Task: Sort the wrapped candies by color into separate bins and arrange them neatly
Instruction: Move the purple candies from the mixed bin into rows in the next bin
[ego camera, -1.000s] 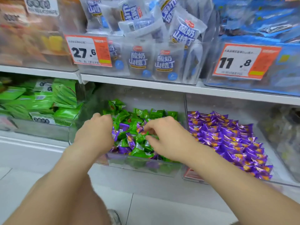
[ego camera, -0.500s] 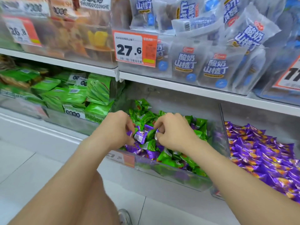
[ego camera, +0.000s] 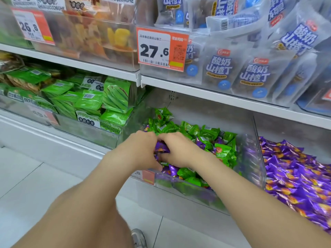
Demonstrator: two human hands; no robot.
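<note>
A clear plastic bin point(ego camera: 250, 158) on the lower shelf holds green wrapped candies point(ego camera: 223, 151) mixed with some purple ones point(ego camera: 172, 170). My left hand point(ego camera: 139, 151) and my right hand point(ego camera: 179, 151) meet over the bin's front left part. Between them sits a bunch of purple candies point(ego camera: 161, 148); my left hand's fingers curl round it, and my right hand's curled fingers press on it from the other side. To the right, a second bin point(ego camera: 295, 176) is filled with purple candies only.
Green snack packets point(ego camera: 89, 101) fill the bin to the left. The shelf above carries white-blue pouches point(ego camera: 250, 74) and orange price tags point(ego camera: 161, 49). A grey shoe point(ego camera: 138, 238) and my knee show on the tiled floor below.
My hands have come together over the purple candies at the front left of the mixed bin. The view has shifted left, so the purple bin sits nearer the right edge.
</note>
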